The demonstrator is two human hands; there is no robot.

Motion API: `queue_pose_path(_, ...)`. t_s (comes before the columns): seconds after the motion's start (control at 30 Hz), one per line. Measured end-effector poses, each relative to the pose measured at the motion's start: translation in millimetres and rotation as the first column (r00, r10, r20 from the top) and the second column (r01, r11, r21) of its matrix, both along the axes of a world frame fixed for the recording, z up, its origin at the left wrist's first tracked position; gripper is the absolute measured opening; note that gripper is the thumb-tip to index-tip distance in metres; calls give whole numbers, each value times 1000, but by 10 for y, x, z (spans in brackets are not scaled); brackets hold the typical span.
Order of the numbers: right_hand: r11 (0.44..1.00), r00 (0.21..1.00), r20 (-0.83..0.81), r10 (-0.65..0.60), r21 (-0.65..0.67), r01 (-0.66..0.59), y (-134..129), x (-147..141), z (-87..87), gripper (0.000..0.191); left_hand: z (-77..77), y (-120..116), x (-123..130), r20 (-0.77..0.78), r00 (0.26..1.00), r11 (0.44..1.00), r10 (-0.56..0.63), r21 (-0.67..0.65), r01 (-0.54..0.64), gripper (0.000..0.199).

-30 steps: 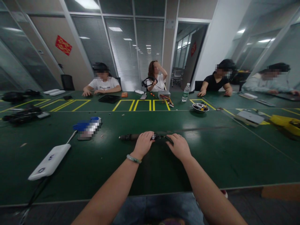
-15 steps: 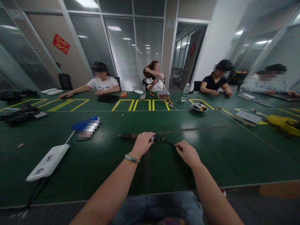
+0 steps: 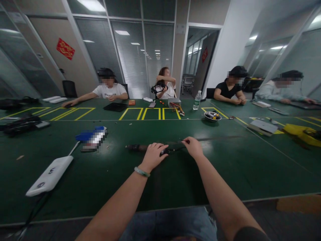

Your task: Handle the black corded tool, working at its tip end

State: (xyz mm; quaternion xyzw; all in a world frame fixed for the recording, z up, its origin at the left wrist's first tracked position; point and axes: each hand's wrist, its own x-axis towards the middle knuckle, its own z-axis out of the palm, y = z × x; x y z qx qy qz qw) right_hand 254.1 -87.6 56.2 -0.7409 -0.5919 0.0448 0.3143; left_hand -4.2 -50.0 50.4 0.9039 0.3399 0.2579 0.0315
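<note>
Left hand (image 3: 155, 156) is closing over a dark rod (image 3: 137, 147) lying crosswise on the green table (image 3: 250, 167), its long axis running left to right, while the right hand (image 3: 193, 148) is pinching a thin black wire (image 3: 177, 146) trailing from the rod's right end.

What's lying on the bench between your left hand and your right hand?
In the head view, a thin black cable runs from the dark cylindrical tool under the left hand to the fingertips of the right hand.
</note>
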Motion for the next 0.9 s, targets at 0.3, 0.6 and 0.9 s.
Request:
queue_pose_path(0.3,971,971,-17,238,30,-238,-162,-197,-162,12,-49,-22,203,-2,1000,998,-31,48,31,21)
queue_pose_path(0.6,964,964,57,258,-77,-253,-157,-208,-124,13,-60,-5,230,16,998,998,-60,22,60,15)
queue_pose_path(0.9,949,939,138,314,-48,-310,-164,-278,-101,7,-82,36,208,59,996,997,-63,-31,65,14)
